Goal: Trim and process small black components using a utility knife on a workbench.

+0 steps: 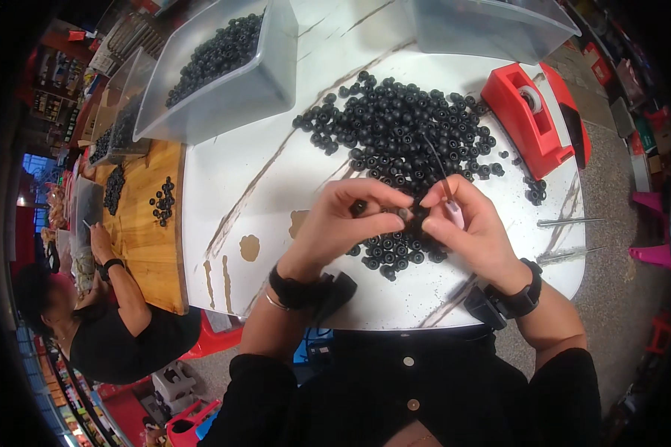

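Observation:
My left hand (350, 217) is closed in a pinch, thumb and forefinger on a small dark round part (403, 214). Opposite it, almost touching, my right hand (476, 232) has its fingers curled around a thin tool with a pale lilac handle (455, 214). The tool's dark slender shaft (435, 158) points away over the heap; its exact kind is unclear. Whether the right fingertips also pinch a part is hidden. Beneath and beyond both hands spreads a heap of small black round parts with holes (402, 123).
A clear bin of black parts (235, 104) stands far left, another clear bin (492, 33) far right. A red tape dispenser (525, 119) and thin metal tools (572, 221) lie right on the marble-patterned table (261, 201). Left, a person (123, 320) works at a wooden table (145, 246).

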`<action>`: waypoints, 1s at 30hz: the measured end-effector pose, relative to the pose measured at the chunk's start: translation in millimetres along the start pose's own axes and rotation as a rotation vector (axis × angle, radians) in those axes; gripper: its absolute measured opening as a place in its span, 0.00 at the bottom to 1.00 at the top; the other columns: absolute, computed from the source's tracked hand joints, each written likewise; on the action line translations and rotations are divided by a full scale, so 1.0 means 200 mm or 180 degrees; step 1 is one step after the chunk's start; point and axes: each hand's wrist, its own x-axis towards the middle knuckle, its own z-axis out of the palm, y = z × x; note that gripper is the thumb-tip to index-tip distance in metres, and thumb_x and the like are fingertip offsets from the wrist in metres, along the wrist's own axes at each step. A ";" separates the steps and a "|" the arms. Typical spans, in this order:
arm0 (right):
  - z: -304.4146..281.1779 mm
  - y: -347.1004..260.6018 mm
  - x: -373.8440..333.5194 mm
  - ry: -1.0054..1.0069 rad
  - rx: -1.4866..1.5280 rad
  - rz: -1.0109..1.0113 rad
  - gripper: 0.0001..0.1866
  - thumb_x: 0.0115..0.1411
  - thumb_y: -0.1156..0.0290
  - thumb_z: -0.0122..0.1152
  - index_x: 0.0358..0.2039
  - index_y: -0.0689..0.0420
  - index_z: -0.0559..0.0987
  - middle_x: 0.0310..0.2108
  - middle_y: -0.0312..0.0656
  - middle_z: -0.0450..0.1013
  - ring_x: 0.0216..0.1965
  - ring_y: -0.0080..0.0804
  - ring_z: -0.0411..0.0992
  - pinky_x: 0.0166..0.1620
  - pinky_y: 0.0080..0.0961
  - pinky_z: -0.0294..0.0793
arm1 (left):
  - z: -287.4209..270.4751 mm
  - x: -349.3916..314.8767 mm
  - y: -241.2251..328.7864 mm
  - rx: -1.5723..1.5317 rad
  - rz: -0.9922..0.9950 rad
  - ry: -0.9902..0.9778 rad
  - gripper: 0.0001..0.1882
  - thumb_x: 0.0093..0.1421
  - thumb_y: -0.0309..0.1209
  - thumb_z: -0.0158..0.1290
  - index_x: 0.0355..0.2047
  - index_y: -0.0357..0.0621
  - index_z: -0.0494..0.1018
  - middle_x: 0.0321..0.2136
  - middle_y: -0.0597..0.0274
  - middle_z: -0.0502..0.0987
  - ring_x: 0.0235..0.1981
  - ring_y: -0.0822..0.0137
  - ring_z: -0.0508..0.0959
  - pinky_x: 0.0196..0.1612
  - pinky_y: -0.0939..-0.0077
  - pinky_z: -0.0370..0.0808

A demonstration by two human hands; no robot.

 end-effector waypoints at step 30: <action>0.01 -0.02 -0.01 -0.0116 0.0388 0.0162 0.12 0.62 0.67 0.40 0.42 0.61 0.64 0.29 0.33 0.66 0.26 0.14 0.62 0.29 0.10 0.61 | 0.14 0.00 -0.06 -0.1190 -0.0215 0.0249 0.07 0.52 0.23 0.52 0.31 0.40 0.66 0.29 0.63 0.73 0.32 0.76 0.72 0.37 0.84 0.68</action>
